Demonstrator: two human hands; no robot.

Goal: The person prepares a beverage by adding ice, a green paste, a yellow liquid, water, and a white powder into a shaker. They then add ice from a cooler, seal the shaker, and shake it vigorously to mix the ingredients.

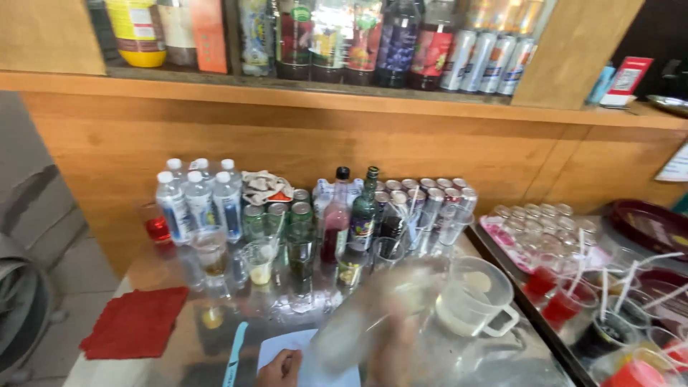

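Where bottles (356, 215) crowd, red cloth (135, 321), measuring jug (476, 295)

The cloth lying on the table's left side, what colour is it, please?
The cloth is red, shown in the head view.

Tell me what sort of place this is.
Probably a drinks bar or juice stall. A wooden shelf holds syrup bottles and cans, the glass counter is crowded with water bottles, and filled cups with straws wait at right.

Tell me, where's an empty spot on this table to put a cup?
Bare tabletop shows between the red cloth and the white paper. Behind it, water bottles, cans and glasses crowd together; the blurred hands fill the front.
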